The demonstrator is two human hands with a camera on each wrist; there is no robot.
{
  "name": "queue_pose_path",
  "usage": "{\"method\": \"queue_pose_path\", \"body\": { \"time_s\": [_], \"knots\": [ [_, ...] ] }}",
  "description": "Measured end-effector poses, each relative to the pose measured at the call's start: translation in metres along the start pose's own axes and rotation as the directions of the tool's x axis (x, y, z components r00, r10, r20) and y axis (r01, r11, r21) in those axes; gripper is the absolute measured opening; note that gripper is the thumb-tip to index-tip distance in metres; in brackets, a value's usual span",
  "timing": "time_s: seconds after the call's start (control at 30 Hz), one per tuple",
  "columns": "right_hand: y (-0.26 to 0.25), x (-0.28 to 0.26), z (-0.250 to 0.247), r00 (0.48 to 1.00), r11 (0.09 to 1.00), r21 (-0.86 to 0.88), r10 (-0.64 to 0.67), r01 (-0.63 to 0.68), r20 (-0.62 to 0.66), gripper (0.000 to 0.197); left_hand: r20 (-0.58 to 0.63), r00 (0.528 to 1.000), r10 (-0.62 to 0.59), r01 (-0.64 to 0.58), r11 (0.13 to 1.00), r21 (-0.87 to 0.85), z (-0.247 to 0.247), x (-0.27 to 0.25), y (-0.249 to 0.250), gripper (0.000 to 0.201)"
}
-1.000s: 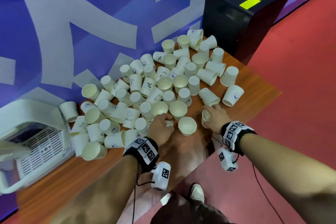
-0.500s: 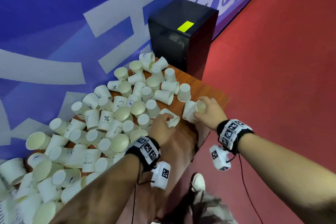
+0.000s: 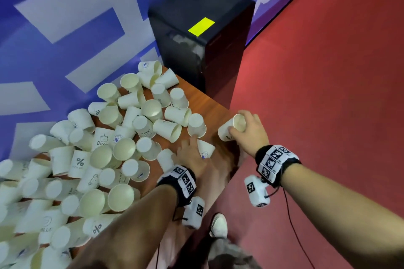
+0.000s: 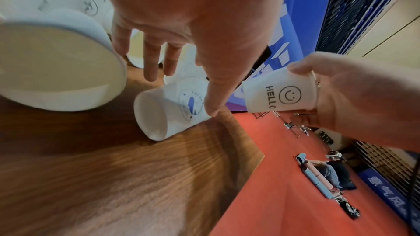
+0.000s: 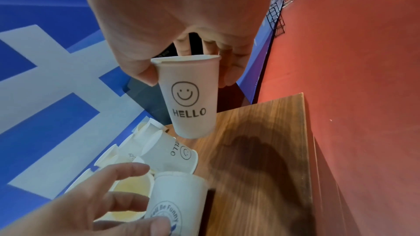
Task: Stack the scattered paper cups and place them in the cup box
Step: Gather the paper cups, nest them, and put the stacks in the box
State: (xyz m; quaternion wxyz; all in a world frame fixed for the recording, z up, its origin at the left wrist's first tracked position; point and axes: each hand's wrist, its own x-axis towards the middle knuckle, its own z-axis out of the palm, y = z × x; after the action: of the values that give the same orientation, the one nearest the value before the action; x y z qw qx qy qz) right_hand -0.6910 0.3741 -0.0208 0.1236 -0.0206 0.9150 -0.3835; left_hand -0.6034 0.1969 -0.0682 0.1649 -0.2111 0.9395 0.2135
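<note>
Progress: I judge the task to be at its start. No stack of cups shows in any view, and the cup box is not in view now, so I cannot say where it stands or what it holds.

Right hand (image 3: pixel 251 131): I hold one cup, the HELLO cup (image 5: pixel 189 96), pinched near its rim between thumb and fingers. It hangs mouth-up, clear of the table (image 3: pixel 218 111), above the table's right corner.

Left hand (image 3: pixel 192 155): fingers straight and spread, reaching onto the fish cup (image 4: pixel 172 109). This cup lies on its side near the table edge, just below and left of the HELLO cup. The thumb tip touches its wall; the fingers lie along its far side. I cannot tell whether a grip has formed.

Remaining: the loose cups (image 3: pixel 98 155) cover most of the table toward the blue wall (image 3: pixel 54 61), some upright, some inverted, some on their sides, many touching. All of them remain to be nested and boxed.

Legible print:
- Held cup: a smiley face above "HELLO".
- A second cup in the right wrist view: the same "HELLO" print.
- Fish cup: a blue round emblem; "Be Funny" reads partly.
- Pile: "%" on several cups; one reads "Ben…", the rest hidden.

A black cabinet (image 3: pixel 201 35) with a yellow label stands beyond the table's far end.
</note>
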Motion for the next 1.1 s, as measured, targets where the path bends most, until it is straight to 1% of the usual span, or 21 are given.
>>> {"method": "queue_pose_path", "body": {
  "time_s": [0.13, 0.27, 0.43, 0.5, 0.57, 0.7, 0.77, 0.87, 0.97, 1.03, 1.1],
  "knots": [
    [0.008, 0.012, 0.001, 1.0, 1.0, 0.007, 0.02, -0.02, 0.009, 0.062, -0.005, 1.0, 0.004, -0.003, 0.997, 0.08, 0.01, 0.015, 0.005, 0.085],
    [0.012, 0.02, 0.002, 0.999, 1.0, -0.006, 0.02, -0.02, 0.03, 0.062, 0.016, 1.0, -0.001, 0.0, 0.997, 0.071, 0.015, 0.024, 0.008, 0.081],
    [0.009, 0.024, 0.004, 0.999, 0.999, -0.031, 0.018, -0.017, 0.042, 0.062, 0.059, 0.998, 0.02, -0.021, 1.0, 0.019, 0.016, 0.03, 0.004, 0.076],
    [0.005, 0.024, 0.003, 0.999, 0.999, -0.032, 0.008, -0.007, 0.042, 0.062, 0.06, 0.998, 0.024, -0.023, 0.999, -0.026, 0.012, 0.028, 0.002, 0.074],
    [0.0, 0.025, 0.002, 0.999, 1.0, -0.023, -0.01, 0.011, 0.04, 0.062, 0.068, 0.997, 0.034, -0.027, 0.994, -0.101, 0.006, 0.025, 0.0, 0.076],
    [-0.018, 0.024, -0.003, 0.997, 0.998, 0.003, -0.067, 0.067, 0.041, 0.06, 0.071, 0.992, 0.1, -0.072, 0.944, -0.322, -0.014, 0.018, -0.004, 0.082],
    [-0.033, 0.021, -0.004, 0.995, 0.996, 0.013, -0.093, 0.093, 0.046, 0.058, 0.041, 0.995, 0.096, -0.071, 0.913, -0.401, -0.026, 0.013, -0.006, 0.084],
    [-0.058, 0.017, -0.001, 0.987, 0.988, 0.023, -0.151, 0.15, 0.048, 0.058, -0.032, 0.998, 0.057, -0.066, 0.87, -0.488, -0.047, 0.005, -0.012, 0.085],
    [-0.086, 0.01, 0.008, 0.973, 0.976, 0.02, -0.217, 0.216, 0.084, 0.063, -0.111, 0.993, 0.03, -0.082, 0.866, -0.493, -0.075, -0.009, -0.029, 0.076],
    [-0.108, 0.003, 0.019, 0.952, 0.961, 0.018, -0.276, 0.276, 0.129, 0.065, -0.149, 0.989, -0.005, -0.072, 0.86, -0.506, -0.094, -0.022, -0.048, 0.074],
    [-0.133, -0.006, 0.036, 0.923, 0.939, 0.025, -0.342, 0.343, 0.175, 0.062, -0.18, 0.982, -0.06, -0.042, 0.855, -0.517, -0.11, -0.037, -0.074, 0.079]
  ]
}}
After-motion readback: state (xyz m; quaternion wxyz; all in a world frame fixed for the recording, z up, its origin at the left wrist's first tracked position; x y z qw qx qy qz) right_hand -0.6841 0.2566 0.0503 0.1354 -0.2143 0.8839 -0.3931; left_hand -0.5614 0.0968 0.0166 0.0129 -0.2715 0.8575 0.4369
